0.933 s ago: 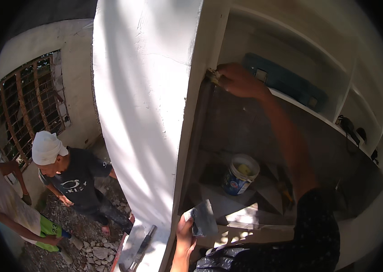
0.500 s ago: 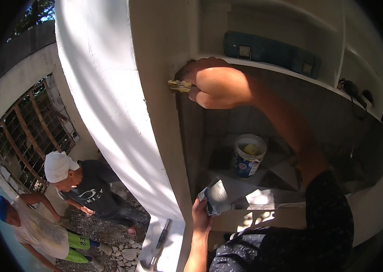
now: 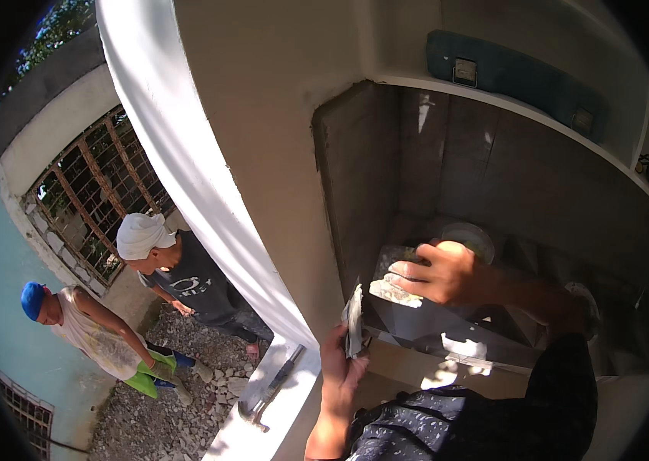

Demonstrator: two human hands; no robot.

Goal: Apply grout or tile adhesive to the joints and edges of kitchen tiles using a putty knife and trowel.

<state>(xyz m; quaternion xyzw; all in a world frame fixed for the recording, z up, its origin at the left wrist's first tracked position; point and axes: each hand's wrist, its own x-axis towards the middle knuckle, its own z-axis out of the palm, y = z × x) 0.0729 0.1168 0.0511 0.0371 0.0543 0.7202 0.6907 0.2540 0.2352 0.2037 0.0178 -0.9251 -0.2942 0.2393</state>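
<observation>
My left hand (image 3: 342, 359) grips a flat scraper (image 3: 354, 319), seen nearly edge-on, with whitish paste along its blade. To its right, my right hand (image 3: 451, 273) pinches a flat piece smeared with pale yellowish-white paste (image 3: 395, 292); its exact kind is unclear. Right behind that hand shows the round rim of a tub (image 3: 472, 234), mostly hidden by the fingers. Both hands are over a dark tiled counter (image 3: 493, 326) in a recess, apart from the wall edge (image 3: 321, 165).
A claw hammer (image 3: 274, 388) lies on the sunlit white ledge at left. Beyond it, two people (image 3: 201, 280) (image 3: 86, 330) stand on rubble. A blue-green case (image 3: 516, 81) rests on the shelf above. Another pale round container (image 3: 582, 300) is partly behind my right forearm.
My right hand has come down from the wall corner to the counter beside the tub. The left hand's scraper has turned edge-on. The whole view has shifted.
</observation>
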